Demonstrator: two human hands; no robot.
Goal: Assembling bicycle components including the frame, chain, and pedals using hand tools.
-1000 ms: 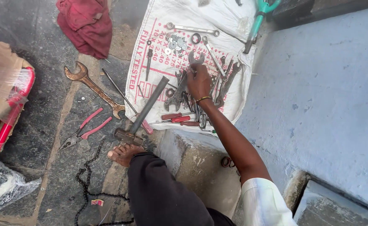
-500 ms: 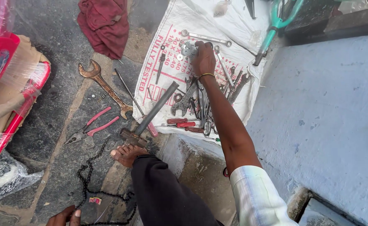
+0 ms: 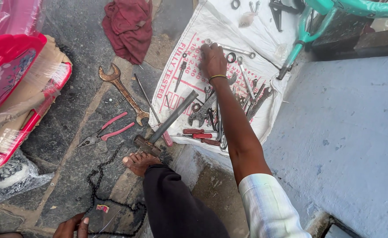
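Observation:
My right hand (image 3: 212, 59) reaches far out over a white printed sack (image 3: 180, 83) spread on the ground. It rests palm down among the tools, its fingertips by a long silver spanner (image 3: 231, 47) and a small metal ring (image 3: 231, 57). Whether it grips anything is hidden. A pile of spanners (image 3: 247, 99) and red-handled screwdrivers (image 3: 198, 134) lies beside my forearm. My left hand (image 3: 72, 225) shows at the bottom edge, low on the stone floor next to a black chain (image 3: 97, 194). My bare foot (image 3: 138, 162) rests beside a hammer (image 3: 167, 121).
A big rusty spanner (image 3: 122, 92), red-handled pliers (image 3: 105, 132) and a thin rod (image 3: 147, 99) lie on the stone floor. A dark red rag (image 3: 130, 26) sits above them. Wrapped pink goods on cardboard (image 3: 13, 88) stand left. A teal bicycle frame (image 3: 317, 22) and blue wall (image 3: 348, 132) are right.
My right hand has moved farther up the sack, from the spanner pile towards the long silver spanner. My left hand has come into view at the bottom by the chain.

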